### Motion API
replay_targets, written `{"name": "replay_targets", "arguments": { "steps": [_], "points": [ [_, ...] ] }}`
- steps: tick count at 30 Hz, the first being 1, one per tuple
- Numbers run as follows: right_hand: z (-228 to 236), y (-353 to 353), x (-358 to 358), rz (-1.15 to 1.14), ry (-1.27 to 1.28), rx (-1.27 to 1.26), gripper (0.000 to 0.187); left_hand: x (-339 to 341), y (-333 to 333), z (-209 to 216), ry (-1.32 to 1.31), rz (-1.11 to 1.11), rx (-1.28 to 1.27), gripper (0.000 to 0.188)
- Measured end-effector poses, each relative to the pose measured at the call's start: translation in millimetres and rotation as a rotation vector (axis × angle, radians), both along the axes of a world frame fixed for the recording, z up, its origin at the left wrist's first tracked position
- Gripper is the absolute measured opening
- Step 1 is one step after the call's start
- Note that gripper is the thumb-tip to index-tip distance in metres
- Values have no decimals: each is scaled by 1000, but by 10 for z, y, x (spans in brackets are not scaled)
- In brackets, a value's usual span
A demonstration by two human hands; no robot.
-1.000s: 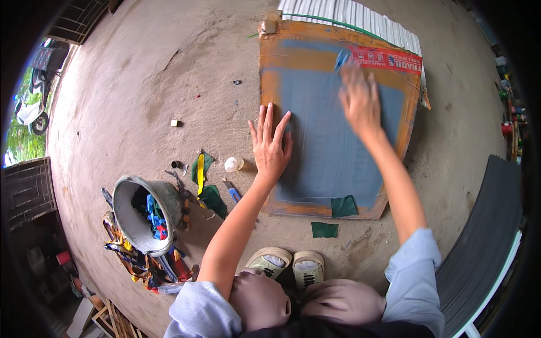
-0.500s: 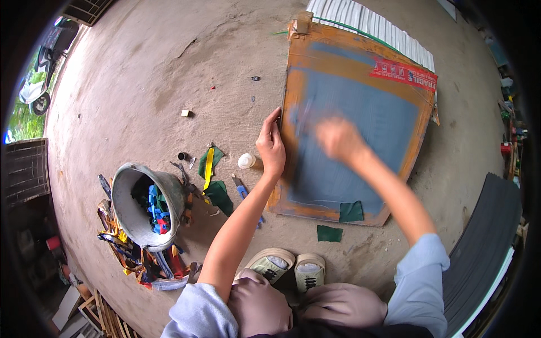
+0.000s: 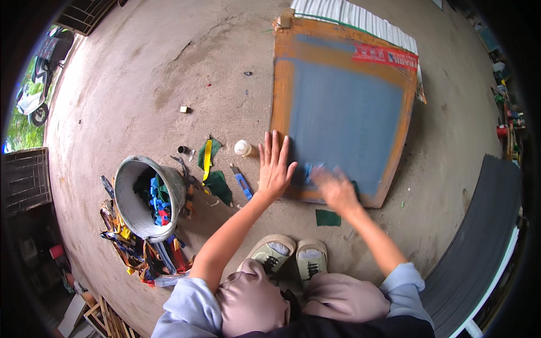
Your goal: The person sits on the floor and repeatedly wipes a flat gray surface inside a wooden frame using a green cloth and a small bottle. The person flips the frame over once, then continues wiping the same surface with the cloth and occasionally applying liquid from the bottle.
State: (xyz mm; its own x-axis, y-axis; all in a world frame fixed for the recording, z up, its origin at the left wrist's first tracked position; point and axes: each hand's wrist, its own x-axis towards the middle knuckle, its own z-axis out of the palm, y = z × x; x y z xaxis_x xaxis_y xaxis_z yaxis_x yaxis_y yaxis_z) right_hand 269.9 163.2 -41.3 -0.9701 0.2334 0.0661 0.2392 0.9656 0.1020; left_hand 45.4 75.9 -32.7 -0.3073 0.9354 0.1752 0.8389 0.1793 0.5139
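Note:
A framed board [image 3: 349, 118], blue-grey with orange-brown borders, lies tilted on a stack under it. My left hand [image 3: 274, 169] rests flat on its near left edge, fingers spread, holding nothing. Over the board's near end is my right hand [image 3: 336, 194], smeared by motion. At its fingertips shows a small bright blue piece [image 3: 314, 170], maybe cloth or plastic; whether the fingers grip it cannot be made out. A dark green scrap [image 3: 355, 190] on the board is partly hidden behind this hand. Red printed tape [image 3: 386, 54] crosses the far right corner.
Left of the board stand a white-capped bottle [image 3: 243, 148], a blue utility knife [image 3: 242, 183] and green scraps [image 3: 218, 187]. A grey bucket [image 3: 125, 211] of coloured scraps leans on its side by a scrap pile [image 3: 121, 239]. Another green scrap [image 3: 328, 218] lies before my shoes. Dark corrugated sheeting [image 3: 473, 225] lies right.
My right hand has moved from the board's middle left down toward its near edge. My left hand went from gripping the side edge to lying flat, lower down.

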Motion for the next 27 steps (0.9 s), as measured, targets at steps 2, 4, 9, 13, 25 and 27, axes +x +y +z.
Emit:
{"name": "replay_targets", "arguments": {
  "steps": [2, 4, 9, 13, 25, 27],
  "points": [
    [283, 507, -131, -227, 13, -62, 50, -82, -118, -8, 63, -45, -64, 74],
    [438, 1054, -229, -526, 200, -17, 50, 43, -10, 35, 72, -70, -74, 80],
    [52, 143, -499, -415, 308, -319, 64, -38, -72, -25, 105, -139, -109, 102],
    [-107, -332, 76, -110, 88, -299, 53, -78, -74, 23, 160, -158, -188, 131],
    [124, 272, -226, -487, 247, -235, 51, -54, -50, 150, 179, -168, -298, 140],
    [66, -217, 91, -450, 171, -312, 54, -47, -44, 159, 186, -158, -259, 141]
  ]
}}
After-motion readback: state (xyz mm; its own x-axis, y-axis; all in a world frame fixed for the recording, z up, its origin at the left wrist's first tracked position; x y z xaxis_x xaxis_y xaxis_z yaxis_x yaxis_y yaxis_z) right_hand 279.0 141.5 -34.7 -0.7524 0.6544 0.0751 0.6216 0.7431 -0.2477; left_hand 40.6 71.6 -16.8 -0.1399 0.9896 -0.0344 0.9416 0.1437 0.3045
